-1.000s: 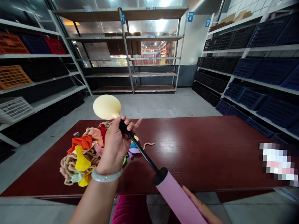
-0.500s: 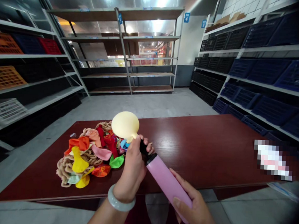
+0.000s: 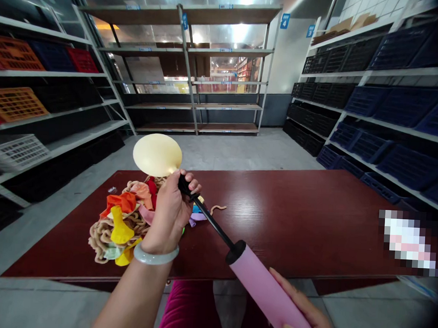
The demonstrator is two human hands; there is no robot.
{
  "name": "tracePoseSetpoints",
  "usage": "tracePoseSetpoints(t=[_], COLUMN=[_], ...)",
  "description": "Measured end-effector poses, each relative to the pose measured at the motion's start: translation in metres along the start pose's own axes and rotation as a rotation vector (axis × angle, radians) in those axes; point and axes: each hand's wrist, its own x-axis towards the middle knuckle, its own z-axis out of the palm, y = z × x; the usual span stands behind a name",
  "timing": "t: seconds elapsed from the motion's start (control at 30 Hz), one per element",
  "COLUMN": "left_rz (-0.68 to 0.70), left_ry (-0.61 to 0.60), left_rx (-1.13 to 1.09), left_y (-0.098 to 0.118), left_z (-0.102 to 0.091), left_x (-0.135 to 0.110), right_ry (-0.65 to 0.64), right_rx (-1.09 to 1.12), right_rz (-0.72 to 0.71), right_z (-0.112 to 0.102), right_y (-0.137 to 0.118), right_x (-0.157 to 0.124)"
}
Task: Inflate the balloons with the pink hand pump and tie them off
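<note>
Grasps the pump [image 3: 248, 264] with both hands: cups its pink barrel [image 3: 272, 296] in the right hand [image 3: 315, 318], partly cut off by the lower edge of view, and wraps the left hand [image 3: 175, 198] round its black handle [image 3: 184, 183], thumb at the neck of the cream balloon [image 3: 157, 155]. Faces a tall rack [image 3: 228, 51] across grey floor [image 3: 219, 152], between side racks [image 3: 62, 76] bearing orange, red, blue and white crates [image 3: 14, 103] on the left and dark crates [image 3: 402, 161] on the right. Works above a dark red table [image 3: 293, 212], in magenta trousers [image 3: 189, 307] seen below its near edge. Slants the pump from lower right to upper left, with black rod [image 3: 216, 225] bared between barrel and handle. Has a pile [image 3: 118, 232] of limp balloons and tan strands on the table's left part, partly hidden behind the left arm: orange, yellow, pink, red, pale green. Holds the balloon, rounded out, at the handle's end, well above the tabletop. Wears a pale bangle [image 3: 155, 255] on the left wrist. Has one loose strand [image 3: 218, 208] lying to the right of the left hand, on the table.
</note>
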Motion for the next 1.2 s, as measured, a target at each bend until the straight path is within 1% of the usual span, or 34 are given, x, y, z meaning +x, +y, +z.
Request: tracePoseSetpoints(t=[0.1,0.2,0.3,0.37,0.43,0.5,0.57,0.63,0.7,0.73,0.8,0.9,1.0,1.03,1.1,1.17,1.2], left_rz=[0.017,0.021,0.007,-0.015,0.011,0.093,0.226,0.356,0.435,0.456,0.478,0.516,0.505,0.49,0.462,0.455,0.455], left_ry=[0.002,0.006,0.053,0.091,0.11,0.084,0.032,-0.009,-0.032,-0.037,-0.033,0.04,0.133,0.154,0.177,0.183,0.181], left_rx=[-0.016,-0.037,-0.041,-0.051,-0.075,-0.078,-0.072,-0.066,-0.057,-0.05,-0.037,-0.02,0.006,0.003,-0.021,-0.048,-0.056], left_y=[-0.01,-0.026,-0.041,-0.048,-0.048,-0.042,-0.03,-0.015,-0.002,0.003,0.011,0.015,0.013,0.011,0.004,-0.006,-0.012], left_z=[-0.002,-0.004,-0.003,0.002,0.013,0.029,0.048,0.065,0.072,0.071,0.06,0.031,0.007,0.003,0.001,0.005,0.008], left_x=[-0.009,-0.024,-0.036,-0.035,-0.022,0.002,0.029,0.054,0.074,0.083,0.097,0.116,0.129,0.132,0.137,0.139,0.139], right_ry=[0.044,0.048,-0.002,-0.068,-0.086,-0.129,-0.205,-0.257,-0.288,-0.3,-0.328,-0.345,-0.299,-0.258,-0.148,-0.07,-0.056], right_rx=[0.074,0.164,0.226,0.228,0.243,0.262,0.323,0.408,0.423,0.41,0.366,0.328,0.336,0.345,0.391,0.437,0.45], right_rz=[0.025,0.031,0.015,0.002,-0.032,-0.093,-0.162,-0.208,-0.236,-0.249,-0.267,-0.259,-0.188,-0.17,-0.17,-0.173,-0.17], right_z=[0.004,0.011,0.014,0.012,0.005,-0.006,-0.016,-0.023,-0.026,-0.026,-0.026,-0.032,-0.049,-0.056,-0.067,-0.072,-0.072], right_y=[-0.001,-0.009,-0.023,-0.034,-0.047,-0.062,-0.078,-0.094,-0.105,-0.107,-0.103,-0.083,-0.059,-0.052,-0.043,-0.039,-0.04], right_x=[0.009,0.022,0.044,0.068,0.102,0.142,0.183,0.219,0.245,0.255,0.269,0.283,0.29,0.292,0.295,0.296,0.296])
